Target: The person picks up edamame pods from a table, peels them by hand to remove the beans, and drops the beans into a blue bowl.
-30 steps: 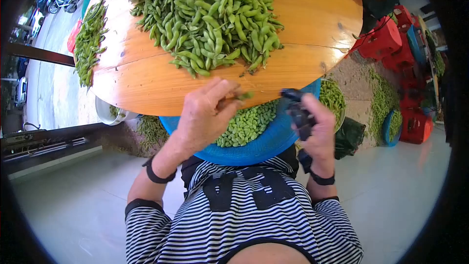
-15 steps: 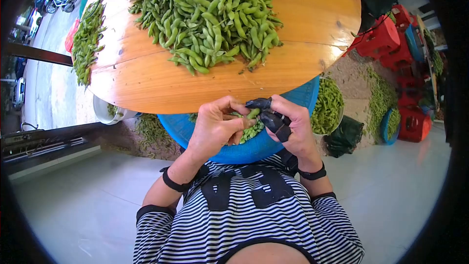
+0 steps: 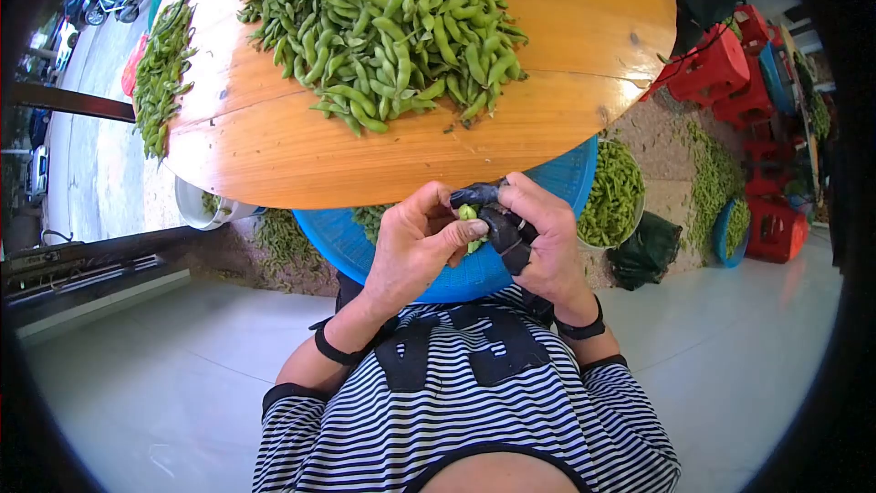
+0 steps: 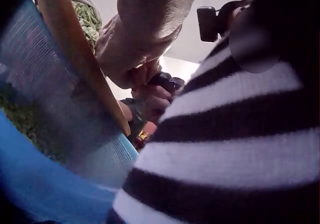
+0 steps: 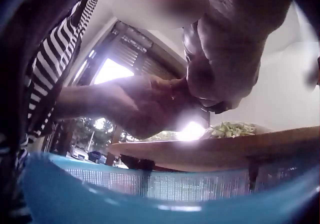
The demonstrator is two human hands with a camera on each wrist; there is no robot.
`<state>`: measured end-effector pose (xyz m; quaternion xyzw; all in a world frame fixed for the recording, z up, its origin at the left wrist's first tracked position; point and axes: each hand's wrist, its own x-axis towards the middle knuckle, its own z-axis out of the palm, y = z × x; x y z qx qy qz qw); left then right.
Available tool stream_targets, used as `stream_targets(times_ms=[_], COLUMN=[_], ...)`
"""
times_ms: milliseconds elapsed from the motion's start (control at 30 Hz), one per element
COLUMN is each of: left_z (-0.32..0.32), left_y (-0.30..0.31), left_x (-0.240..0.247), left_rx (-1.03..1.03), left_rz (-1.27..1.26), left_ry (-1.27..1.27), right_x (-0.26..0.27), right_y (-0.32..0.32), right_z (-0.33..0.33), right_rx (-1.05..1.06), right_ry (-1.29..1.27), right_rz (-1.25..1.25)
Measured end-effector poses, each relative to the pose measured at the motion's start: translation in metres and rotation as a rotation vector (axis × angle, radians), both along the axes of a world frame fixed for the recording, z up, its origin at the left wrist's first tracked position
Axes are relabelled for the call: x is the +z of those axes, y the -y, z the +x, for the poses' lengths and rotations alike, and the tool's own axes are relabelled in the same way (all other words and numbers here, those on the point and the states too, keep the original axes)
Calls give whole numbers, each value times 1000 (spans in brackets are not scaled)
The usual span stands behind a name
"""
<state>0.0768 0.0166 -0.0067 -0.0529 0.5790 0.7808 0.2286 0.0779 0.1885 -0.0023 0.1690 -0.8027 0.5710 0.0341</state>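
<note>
Over a blue mesh basket (image 3: pixel 330 239), my two hands meet around one green soybean pod (image 3: pixel 467 213). The left hand (image 3: pixel 406 245) pinches it between thumb and fingers. From the other side, the right hand (image 3: pixel 546 230) grips it with thumb and forefinger, both wrapped in black coverings (image 3: pixel 507 239). Part of the pod is hidden by the fingers. Shelled green beans lie in the basket below, mostly covered by the hands. In the right wrist view, the left hand (image 5: pixel 145 106) reaches in above the basket rim (image 5: pixel 165 206).
A large heap of soybean pods (image 3: pixel 392 36) covers the back of the wooden table (image 3: pixel 265 160), whose edge overhangs the basket. More pods fill a bucket (image 3: pixel 613 201) at right. A white bucket (image 3: pixel 196 210) stands at left. Red stools (image 3: pixel 707 73) stand at far right.
The left hand has come down from the table edge with a pod, and the right hand has moved left to meet it. Over the last half second, both hands have closed in tighter on the pod.
</note>
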Motion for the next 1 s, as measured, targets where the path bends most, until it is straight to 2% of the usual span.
stream_targets(times_ms=[133, 200, 333, 400, 433, 467, 500, 600, 800, 933, 1000], left_z=[0, -1, -6, -10, -9, -7, -5, 0, 5, 8, 13], left_y=[4, 6, 12, 16, 15, 13, 10, 7, -5, -5, -10], left_x=[-7, -12, -6, 0, -1, -3, -4, -3, 7, 1, -4], left_rx=[-60, -71, -100, -153, -150, -78, -6, 68, 180, 166, 238], left_rz=[-128, -282, -234, 3, 3, 169, 334, 477, 358, 383, 390], left_ry=[-96, -261, -298, 69, 68, 141, 214, 255, 328, 305, 288], right_x=[-4, -6, -7, -4, 3, 6, 6, 3, -3, -4, -4], right_y=[-3, -3, -3, 0, 5, 10, 13, 19, 20, 21, 21], right_z=[-5, -6, -7, -4, 0, 4, 8, 13, 11, 11, 10], right_rx=[11, 12, 15, 26, -45, -116, -116, -168, -170, -170, -166], right_ry=[70, 71, 216, 276, 85, -105, -104, -246, -230, -245, -233], right_rz=[-25, -15, -123, -160, 4, 167, 166, 207, 176, 185, 157])
